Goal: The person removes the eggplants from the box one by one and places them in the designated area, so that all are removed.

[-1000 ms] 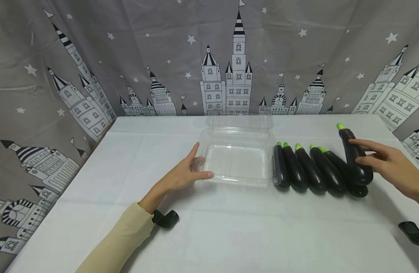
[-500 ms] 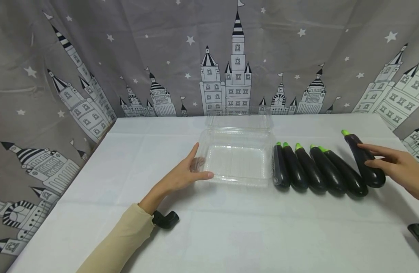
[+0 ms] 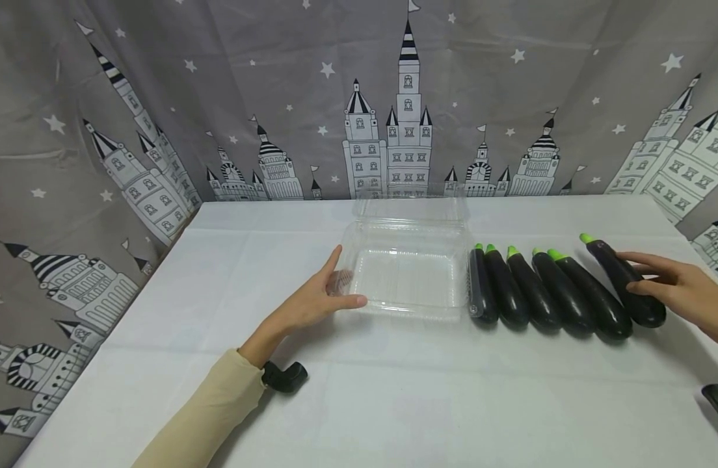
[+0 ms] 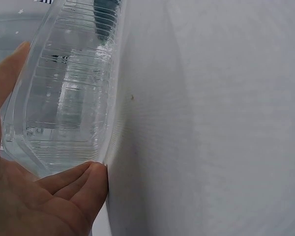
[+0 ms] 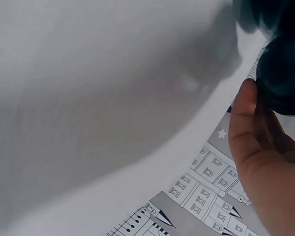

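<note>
In the head view, my right hand [image 3: 675, 286] grips the rightmost eggplant [image 3: 625, 283], dark and glossy with a green stem end. Thumb and fingertips lie around its body, which is low over or on the table; which one I cannot tell. A row of several more eggplants [image 3: 540, 289] lies to its left. My left hand [image 3: 309, 299] rests with spread thumb and fingers against the left side of a clear plastic clamshell container [image 3: 408, 305], its lid [image 3: 412, 207] raised at the back. Left fingertips [image 4: 96, 177] touch the container's lower edge in the left wrist view.
A white cloth covers the table [image 3: 394, 390]. Behind it hangs a grey curtain [image 3: 248, 78] printed with castles and stars. The leftmost eggplant lies right against the container's right side. Black wrist devices [image 3: 285, 377] show near both hands.
My right hand has moved the eggplant right and down, from over the row's right end to beside it. The left hand and the container have stayed in place.
</note>
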A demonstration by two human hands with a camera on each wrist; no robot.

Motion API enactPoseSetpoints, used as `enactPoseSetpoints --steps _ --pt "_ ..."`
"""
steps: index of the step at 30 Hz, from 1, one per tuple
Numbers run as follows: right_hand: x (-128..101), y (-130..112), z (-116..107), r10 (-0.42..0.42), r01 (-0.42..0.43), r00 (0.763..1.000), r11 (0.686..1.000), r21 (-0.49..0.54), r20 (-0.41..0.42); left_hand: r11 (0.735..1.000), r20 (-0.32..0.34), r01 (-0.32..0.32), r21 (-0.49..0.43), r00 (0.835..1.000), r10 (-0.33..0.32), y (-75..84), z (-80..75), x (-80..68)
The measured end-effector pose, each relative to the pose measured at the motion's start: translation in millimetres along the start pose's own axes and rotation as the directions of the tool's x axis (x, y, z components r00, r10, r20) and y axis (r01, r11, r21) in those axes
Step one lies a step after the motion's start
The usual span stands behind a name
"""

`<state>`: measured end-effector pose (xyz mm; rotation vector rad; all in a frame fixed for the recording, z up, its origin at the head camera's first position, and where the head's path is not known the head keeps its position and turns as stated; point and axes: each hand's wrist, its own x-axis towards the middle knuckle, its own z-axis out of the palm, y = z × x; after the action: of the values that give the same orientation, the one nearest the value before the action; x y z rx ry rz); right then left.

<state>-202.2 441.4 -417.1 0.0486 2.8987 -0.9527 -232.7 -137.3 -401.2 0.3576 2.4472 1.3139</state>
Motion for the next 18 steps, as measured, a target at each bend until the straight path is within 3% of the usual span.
enactPoseSetpoints --steps 4,18 --pt "-7 -16 -2 0.005 -0.008 0.996 0.999 0.038 0.087 1.0 -0.001 0.0 0.001 1.0 0.0 -0.3 -0.2 0.0" --pt "-10 -25 -2 0.022 -0.024 0.985 1.0 0.012 0.171 1.0 -0.005 0.001 0.004 1.0 -0.001 -0.1 -0.2 -0.1"
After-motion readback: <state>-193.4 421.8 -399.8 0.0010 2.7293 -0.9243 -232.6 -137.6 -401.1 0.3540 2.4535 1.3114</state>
